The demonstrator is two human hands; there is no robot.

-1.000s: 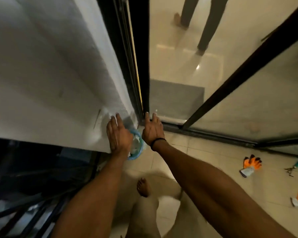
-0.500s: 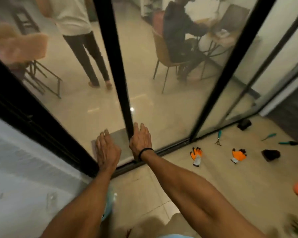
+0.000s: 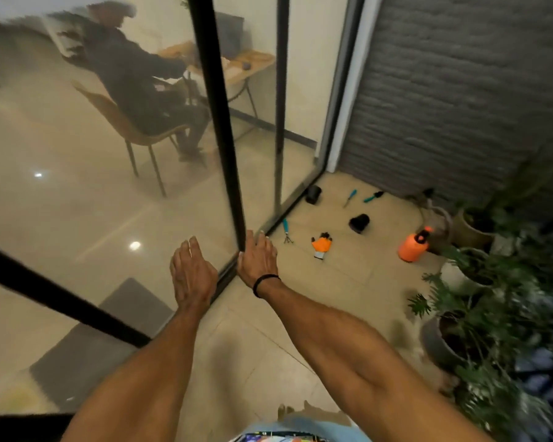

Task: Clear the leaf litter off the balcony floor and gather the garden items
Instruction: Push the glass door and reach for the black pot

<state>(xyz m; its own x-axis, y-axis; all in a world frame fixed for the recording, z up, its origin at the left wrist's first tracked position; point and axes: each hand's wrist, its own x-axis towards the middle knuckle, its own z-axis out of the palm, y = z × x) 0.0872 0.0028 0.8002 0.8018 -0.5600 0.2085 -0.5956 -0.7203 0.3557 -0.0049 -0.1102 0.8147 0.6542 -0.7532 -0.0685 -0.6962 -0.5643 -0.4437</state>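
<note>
My left hand (image 3: 190,275) and my right hand (image 3: 257,260) reach forward side by side with straight fingers and hold nothing. Garden items lie scattered on the beige balcony floor (image 3: 348,282) beyond them: an orange glove (image 3: 321,245), a small teal-handled hand rake (image 3: 286,231), two teal-handled tools (image 3: 350,197) (image 3: 373,196), two small black pots (image 3: 313,194) (image 3: 359,223) and an orange spray bottle (image 3: 412,247). The glove is the nearest item to my right hand.
A glass sliding door with black frames (image 3: 224,129) runs along the left; a person sits at a table behind it. Potted plants (image 3: 479,301) crowd the right side. A grey brick wall (image 3: 460,90) closes the far end. A grey mat (image 3: 109,339) lies behind the glass.
The view has swung right, from the white wall and door track to the balcony's far end. Both hands stay stretched forward with nothing in them. More garden items and the plants have come into view.
</note>
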